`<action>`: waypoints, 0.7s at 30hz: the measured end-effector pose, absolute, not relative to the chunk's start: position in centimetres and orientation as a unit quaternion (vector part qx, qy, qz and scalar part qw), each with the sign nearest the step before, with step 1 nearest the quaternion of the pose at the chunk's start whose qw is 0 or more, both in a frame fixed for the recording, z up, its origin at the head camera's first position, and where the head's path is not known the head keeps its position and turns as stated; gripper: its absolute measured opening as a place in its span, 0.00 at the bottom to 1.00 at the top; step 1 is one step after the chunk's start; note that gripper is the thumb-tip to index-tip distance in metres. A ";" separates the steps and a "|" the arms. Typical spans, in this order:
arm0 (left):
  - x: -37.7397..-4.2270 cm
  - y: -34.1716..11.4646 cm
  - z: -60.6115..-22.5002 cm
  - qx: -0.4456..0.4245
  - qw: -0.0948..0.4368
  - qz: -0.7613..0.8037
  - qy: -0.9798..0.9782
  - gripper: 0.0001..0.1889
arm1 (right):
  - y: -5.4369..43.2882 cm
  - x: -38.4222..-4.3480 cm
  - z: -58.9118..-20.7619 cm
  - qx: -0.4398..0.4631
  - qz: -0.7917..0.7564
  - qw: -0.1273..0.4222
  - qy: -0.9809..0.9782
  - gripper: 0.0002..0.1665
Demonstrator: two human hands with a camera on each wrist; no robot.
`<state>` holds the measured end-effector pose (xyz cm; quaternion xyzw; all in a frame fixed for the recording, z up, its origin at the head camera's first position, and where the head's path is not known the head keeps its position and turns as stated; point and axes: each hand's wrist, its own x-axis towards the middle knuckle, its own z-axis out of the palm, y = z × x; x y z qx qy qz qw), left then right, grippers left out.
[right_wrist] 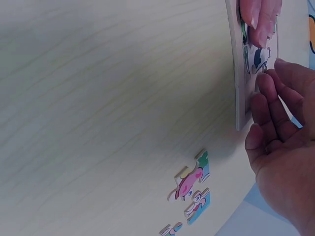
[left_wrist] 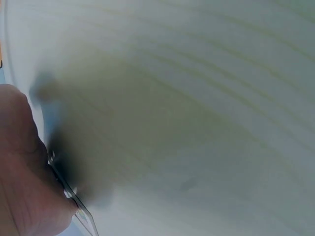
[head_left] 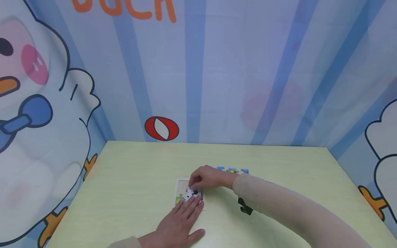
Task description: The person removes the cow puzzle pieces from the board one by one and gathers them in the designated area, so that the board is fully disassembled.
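Observation:
A shallow puzzle tray with a pale rim lies on the table, partly filled with pieces showing a black-and-white spotted picture and some green. My left hand rests with straight fingers across the near pieces. At the far right of the tray is my right hand, its fingers curled and its thumb and fingertips pinching a black-and-white puzzle piece at its edge. The right wrist view also has the left fingertips on the pieces. In the left wrist view, the left hand shows beside the blurred tray edge.
Several loose puzzle pieces lie behind the right forearm; the right wrist view shows a pink-patterned piece among them. A pale wooden table extends around the tray. A printed curtain with blue stripes hangs behind it.

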<state>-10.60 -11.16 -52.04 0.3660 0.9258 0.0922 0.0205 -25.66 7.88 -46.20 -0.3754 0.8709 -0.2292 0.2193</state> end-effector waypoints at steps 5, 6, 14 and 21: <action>-10.6 -11.1 -52.0 0.363 0.032 0.098 0.926 0.42 | 7.7 -25.5 -46.0 -0.361 -0.234 0.230 0.873 0.04; -10.6 -11.1 -52.0 0.362 0.035 0.101 0.926 0.43 | 7.7 -25.5 -46.0 -0.359 -0.235 0.232 0.873 0.04; -10.5 -10.9 -51.8 0.356 0.039 0.112 0.927 0.42 | 7.4 -25.6 -46.1 -0.353 -0.232 0.241 0.874 0.03; -10.3 -10.2 -51.5 0.366 -0.028 0.090 0.926 0.40 | 7.3 -25.7 -46.3 -0.353 -0.235 0.247 0.871 0.03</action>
